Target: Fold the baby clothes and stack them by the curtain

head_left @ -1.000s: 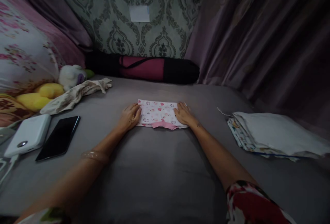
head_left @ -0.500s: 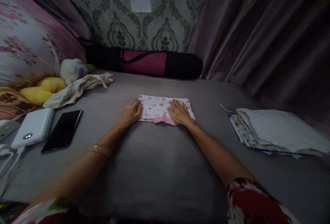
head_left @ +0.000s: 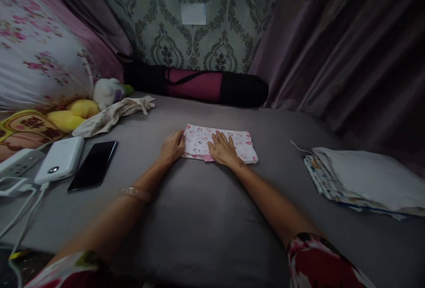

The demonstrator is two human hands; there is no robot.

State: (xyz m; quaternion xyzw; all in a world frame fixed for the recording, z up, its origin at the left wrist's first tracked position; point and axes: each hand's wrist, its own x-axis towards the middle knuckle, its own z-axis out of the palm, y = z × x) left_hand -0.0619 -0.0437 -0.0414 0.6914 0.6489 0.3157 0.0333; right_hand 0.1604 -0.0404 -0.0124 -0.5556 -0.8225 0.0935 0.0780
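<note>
A small folded garment (head_left: 199, 140), white with pink and dark prints, lies flat on the grey bed sheet. Some pink trim (head_left: 208, 158) shows at its near edge. My left hand (head_left: 172, 147) is at the garment's left edge, its fingers closed around that edge, with the fingertips partly hidden. Flat on the middle of the cloth rests my right hand (head_left: 223, 148), fingers spread and pressing on the fabric, holding nothing.
On the left lie a black phone (head_left: 93, 165), a white power bank (head_left: 60, 160) with cables, a power strip (head_left: 21, 163), plush toys (head_left: 79, 113) and a crumpled cloth (head_left: 111, 115). Folded fabrics (head_left: 365, 177) are stacked at right. A long black-and-maroon bag (head_left: 195, 85) lines the wall.
My right hand has slid left across the garment, from its right part to the middle, covering most of the pink trim. My left hand stays at the left edge. The view has shifted slightly.
</note>
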